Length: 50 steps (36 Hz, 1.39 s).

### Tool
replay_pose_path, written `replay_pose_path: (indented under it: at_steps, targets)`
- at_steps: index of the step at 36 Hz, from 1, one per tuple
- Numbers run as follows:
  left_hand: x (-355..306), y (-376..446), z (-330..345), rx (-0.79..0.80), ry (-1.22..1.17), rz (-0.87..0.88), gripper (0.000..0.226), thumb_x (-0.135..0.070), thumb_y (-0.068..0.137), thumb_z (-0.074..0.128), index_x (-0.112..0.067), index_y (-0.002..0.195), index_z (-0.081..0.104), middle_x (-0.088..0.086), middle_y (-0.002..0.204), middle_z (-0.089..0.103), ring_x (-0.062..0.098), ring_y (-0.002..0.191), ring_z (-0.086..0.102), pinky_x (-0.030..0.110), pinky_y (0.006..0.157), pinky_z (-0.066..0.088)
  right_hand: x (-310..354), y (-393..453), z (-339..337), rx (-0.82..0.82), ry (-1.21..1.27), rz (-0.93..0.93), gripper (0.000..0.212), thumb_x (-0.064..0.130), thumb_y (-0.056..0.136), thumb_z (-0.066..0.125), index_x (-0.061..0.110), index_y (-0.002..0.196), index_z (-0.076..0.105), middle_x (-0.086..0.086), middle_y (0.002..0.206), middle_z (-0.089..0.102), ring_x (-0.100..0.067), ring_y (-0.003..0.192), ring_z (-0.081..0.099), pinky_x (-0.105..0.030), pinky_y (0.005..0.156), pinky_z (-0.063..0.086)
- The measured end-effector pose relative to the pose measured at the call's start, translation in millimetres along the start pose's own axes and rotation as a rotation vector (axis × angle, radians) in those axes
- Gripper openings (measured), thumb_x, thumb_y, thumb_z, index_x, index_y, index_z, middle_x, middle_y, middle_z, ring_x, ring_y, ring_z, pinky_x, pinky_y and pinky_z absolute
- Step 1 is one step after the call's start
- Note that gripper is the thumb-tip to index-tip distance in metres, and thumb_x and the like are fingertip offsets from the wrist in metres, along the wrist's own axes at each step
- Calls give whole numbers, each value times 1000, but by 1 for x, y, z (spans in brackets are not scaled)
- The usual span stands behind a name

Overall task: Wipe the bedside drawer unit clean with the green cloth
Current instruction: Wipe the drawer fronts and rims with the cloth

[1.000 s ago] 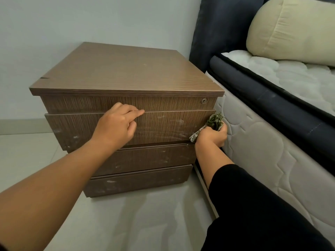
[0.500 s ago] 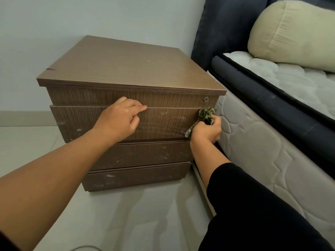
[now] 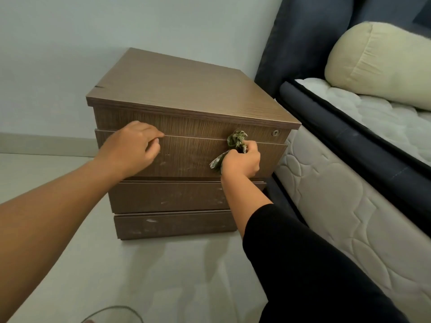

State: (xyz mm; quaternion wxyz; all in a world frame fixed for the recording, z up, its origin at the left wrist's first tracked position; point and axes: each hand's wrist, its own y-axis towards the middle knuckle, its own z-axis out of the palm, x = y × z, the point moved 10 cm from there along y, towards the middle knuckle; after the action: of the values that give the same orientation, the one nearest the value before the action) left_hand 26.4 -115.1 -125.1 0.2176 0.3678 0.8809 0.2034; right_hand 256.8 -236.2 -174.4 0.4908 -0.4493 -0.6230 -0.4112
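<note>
Now, in the head view, the brown drawer unit (image 3: 186, 96) stands on the pale floor (image 3: 144, 276), with its back at the wall (image 3: 116, 31) and its right side just beside the bed (image 3: 349, 206). It has a lock (image 3: 275, 132) on the top front strip, at the right, and three drawers under this. The fronts carry pale marks and smears.

The left hand (image 3: 134, 148) rests on the upper left part of the top drawer (image 3: 191, 157). Its fingers are curled in loosely and it holds nothing; the index fingertip touches the drawer's upper edge.

The right hand (image 3: 241, 160) is closed as a fist around the green cloth (image 3: 235, 142). The cloth is crumpled; one bunch sticks out above the fist and presses on the upper edge of the top drawer, left of the lock, and one end hangs out below at the left of the fist. A black sleeve (image 3: 303, 264) covers the right forearm.

On the bed lies a cream pillow (image 3: 382, 64). A thin cable (image 3: 112, 311) lies on the near floor.
</note>
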Motion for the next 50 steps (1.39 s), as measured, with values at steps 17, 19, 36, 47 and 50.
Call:
replay_pose_path:
  at_steps: [17, 19, 36, 47, 50]
  targets:
    - [75, -39, -32, -121, -37, -223, 37, -25, 97, 39, -10, 120, 64, 9, 125, 61, 25, 119, 49, 37, 98, 40, 19, -90, 67, 158, 44, -60, 32, -8, 82, 51, 19, 93, 63, 0, 107, 54, -17, 85, 53, -25, 69, 48]
    - [85, -43, -30, -117, -90, -275, 39, -27, 99, 34, -11, 123, 62, 10, 130, 58, 25, 122, 47, 36, 102, 36, 22, -107, 82, 211, 50, -82, 32, -8, 82, 52, 19, 94, 64, 1, 106, 53, -17, 86, 54, -25, 71, 49]
    - [141, -89, -8, -151, -972, -667, 68, -62, 88, 20, -21, 136, 46, 1, 119, 66, 14, 117, 56, 38, 109, 36, 52, -196, 151, 371, -22, -357, 38, -9, 78, 54, 16, 103, 69, -4, 106, 54, -23, 95, 54, -31, 82, 49]
    - [143, -112, 36, -51, -1354, -888, 73, -61, 94, 9, -14, 142, 38, 9, 137, 53, 21, 131, 45, 37, 112, 27, 68, -213, 167, 431, -207, -770, 35, -2, 82, 57, 15, 111, 68, -10, 98, 57, -27, 91, 52, -28, 72, 40]
    - [144, -118, 47, -29, -1396, -919, 76, -64, 92, 8, -16, 139, 43, 6, 130, 57, 20, 128, 47, 38, 111, 28, 70, -231, 183, 555, -420, -986, 39, -2, 85, 53, 15, 117, 65, -10, 108, 57, -29, 99, 48, -28, 72, 35]
